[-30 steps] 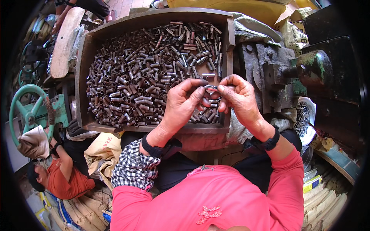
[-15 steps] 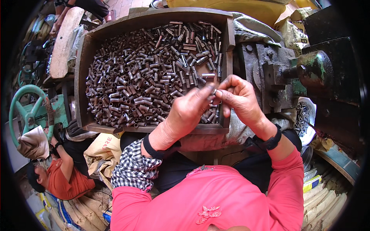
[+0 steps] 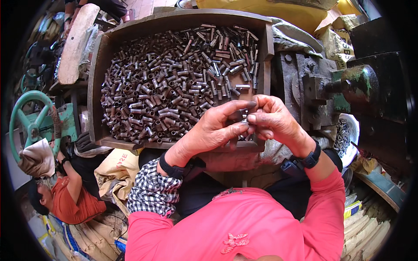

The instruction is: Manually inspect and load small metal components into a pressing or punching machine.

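A wooden box (image 3: 94, 91) full of short dark metal tubes (image 3: 152, 85) lies in front of me. Over its near right corner my left hand (image 3: 220, 126) and my right hand (image 3: 274, 119) meet at the fingertips. Both are closed in a pinch around a small shiny metal piece (image 3: 244, 112), mostly hidden by the fingers, so its exact shape does not show. Longer metal tubes (image 3: 237, 62) lie in the box's right part, just beyond my fingers, beside a bare patch of its floor.
A greasy machine (image 3: 320, 89) stands close on the right, with a white basin (image 3: 353, 139) of small metal pieces below it. At left are a green handwheel (image 3: 32, 129) and a person in an orange shirt (image 3: 78, 198). Sacks (image 3: 116, 172) lie around.
My left hand has come down and its fingers have opened out around the piece, nearer the right hand's pinch. The view has shifted slightly, moving the box a little right.
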A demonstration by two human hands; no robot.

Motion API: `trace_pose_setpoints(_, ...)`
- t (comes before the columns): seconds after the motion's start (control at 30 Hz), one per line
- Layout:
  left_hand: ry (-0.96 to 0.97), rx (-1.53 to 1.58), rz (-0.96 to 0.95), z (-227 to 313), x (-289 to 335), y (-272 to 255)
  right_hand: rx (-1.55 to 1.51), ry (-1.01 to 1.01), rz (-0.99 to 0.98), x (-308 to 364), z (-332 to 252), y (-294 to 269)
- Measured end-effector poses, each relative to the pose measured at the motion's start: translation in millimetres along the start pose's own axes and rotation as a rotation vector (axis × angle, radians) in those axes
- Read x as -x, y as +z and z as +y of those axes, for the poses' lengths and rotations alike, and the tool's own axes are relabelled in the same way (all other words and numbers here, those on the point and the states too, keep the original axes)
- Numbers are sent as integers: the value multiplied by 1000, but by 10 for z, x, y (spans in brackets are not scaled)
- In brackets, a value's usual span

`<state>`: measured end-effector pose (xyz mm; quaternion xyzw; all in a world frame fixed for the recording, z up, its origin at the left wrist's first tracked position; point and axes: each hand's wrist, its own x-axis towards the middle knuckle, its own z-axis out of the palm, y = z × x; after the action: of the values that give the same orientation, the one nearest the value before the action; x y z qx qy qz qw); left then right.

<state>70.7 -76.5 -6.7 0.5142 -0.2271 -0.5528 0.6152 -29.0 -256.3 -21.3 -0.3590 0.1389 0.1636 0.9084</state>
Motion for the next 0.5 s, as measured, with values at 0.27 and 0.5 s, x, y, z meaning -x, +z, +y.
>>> trace_pose_setpoints(0.27,25,201,341,-39,-88,-257,1531,-622,497,-436,-270,-68)
trace_pose_setpoints(0.5,37,363,398,-76,-92,-339,2412,-402,175,-660,-96,-56)
